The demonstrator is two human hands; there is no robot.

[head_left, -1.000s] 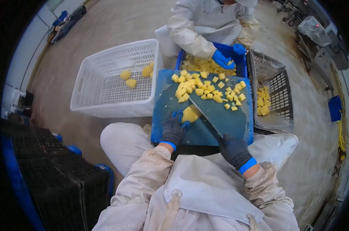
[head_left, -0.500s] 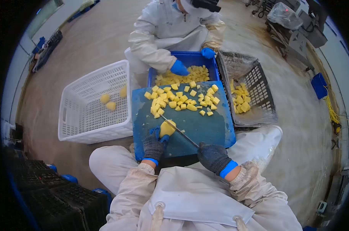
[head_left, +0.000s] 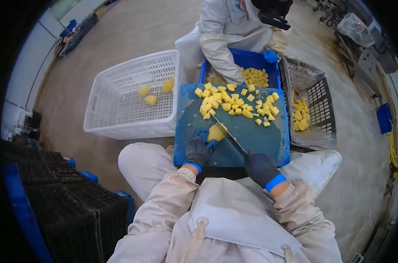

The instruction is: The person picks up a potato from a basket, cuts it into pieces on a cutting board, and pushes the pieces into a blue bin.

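Note:
A blue cutting board [head_left: 256, 138] rests across my knees. My left hand [head_left: 198, 148], in a dark glove, holds a peeled yellow potato piece [head_left: 217, 132] down on the board's near left part. My right hand [head_left: 260, 168], gloved too, grips a knife [head_left: 229, 135] whose blade lies across the potato piece. Several yellow potato cubes [head_left: 234, 103] lie piled along the board's far edge.
A white slatted crate [head_left: 120, 107] with three whole potatoes stands to the left. A blue tub [head_left: 251, 59] of cubes sits beyond the board, where another person in white reaches in. A dark wire basket [head_left: 317, 109] with cubes is right. Black crates [head_left: 63, 197] stand at my lower left.
The view has swung about. The knife blade has stayed on the potato piece, with my left hand holding it. The other person's blue-gloved hand has moved within the tub.

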